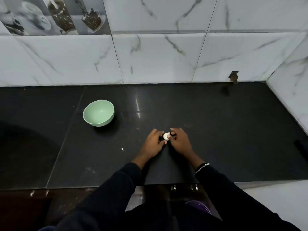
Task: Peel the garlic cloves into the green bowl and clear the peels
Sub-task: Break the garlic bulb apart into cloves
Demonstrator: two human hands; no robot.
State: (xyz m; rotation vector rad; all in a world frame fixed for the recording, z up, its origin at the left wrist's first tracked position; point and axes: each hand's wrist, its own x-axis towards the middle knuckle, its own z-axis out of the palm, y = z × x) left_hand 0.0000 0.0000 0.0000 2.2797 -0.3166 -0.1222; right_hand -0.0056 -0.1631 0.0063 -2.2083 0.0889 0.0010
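A: Quick pass, L to R. What's far left?
B: Green bowl (101, 123), upright on the black counter (216, 130), approx 10 o'clock from the hands and well apart from them.
A: Next?
B: Tiny white peel scrap (122, 149) lying on the counter at the bowl's 5 o'clock, not touching it.
A: Hands?
B: L hand (154, 142) is mid-frame w/ fingers curled, pinching the garlic (166, 136) from its 9 o'clock side. The scrap sits at this hand's 9 o'clock, near but apart. R hand (179, 141) comes in from 3 o'clock, fingers bent over the garlic, pinching it too. Both grip the same piece, and the hands are nearly touching each other.
A: Garlic on the counter or lifted?
B: Can't tell. It's low, btwn the fingers of both hands. White, w/ a bit of skin sticking up at its 1 o'clock.
A: Single clove or bulb?
B: Too small to call.
A: Wrists?
B: Dark sleeves (116, 189) on both arms. Silver bracelet (201, 166) on the R wrist, 4-5 o'clock from the R hand.
A: Bkgd, right side?
B: Marble-look wall tiles (158, 60) behind the counter. Small dark notch (233, 77) where wall meets counter, btwn 1 and 2 o'clock from the hands. Dark obj (301, 147) cut off by the frame edge at 3 o'clock, can't ID.
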